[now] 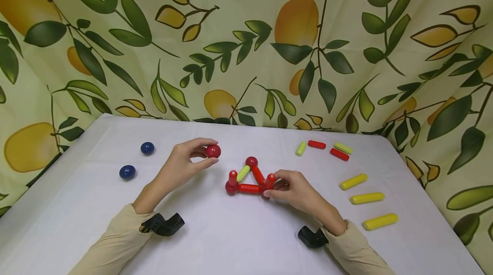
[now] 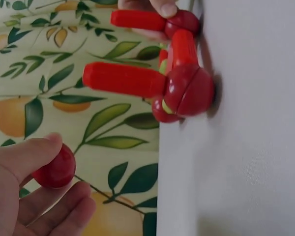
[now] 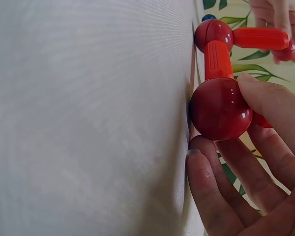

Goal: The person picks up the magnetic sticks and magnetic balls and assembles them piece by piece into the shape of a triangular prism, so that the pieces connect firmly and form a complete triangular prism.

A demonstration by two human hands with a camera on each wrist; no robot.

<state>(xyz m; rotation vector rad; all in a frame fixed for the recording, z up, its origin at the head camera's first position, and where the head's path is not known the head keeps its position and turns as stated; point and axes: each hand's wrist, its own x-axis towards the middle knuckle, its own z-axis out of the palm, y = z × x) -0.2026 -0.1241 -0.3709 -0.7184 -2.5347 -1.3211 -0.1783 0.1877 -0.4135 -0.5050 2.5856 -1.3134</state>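
Observation:
A red ball point(image 1: 213, 151) is pinched between the thumb and fingers of my left hand point(image 1: 185, 159), held above the table behind and left of a triangular frame. That frame has red balls at its corners, joined by two red rods point(image 1: 249, 188) and one light green rod point(image 1: 243, 174). From the left front ball point(image 2: 191, 91) a red rod point(image 2: 123, 79) stands upright. Another upright red rod point(image 1: 270, 180) rises from the right front ball point(image 3: 220, 109). My right hand point(image 1: 294, 191) grips that corner with thumb and fingers. The far ball point(image 1: 251, 162) is untouched.
Two dark blue balls point(image 1: 127, 172) lie at the left. Short light green and red rods point(image 1: 340, 154) are at the back right, with longer yellow rods point(image 1: 367, 198) in front of them. A leaf-and-fruit patterned curtain point(image 1: 239, 52) hangs behind the white table point(image 1: 239, 240).

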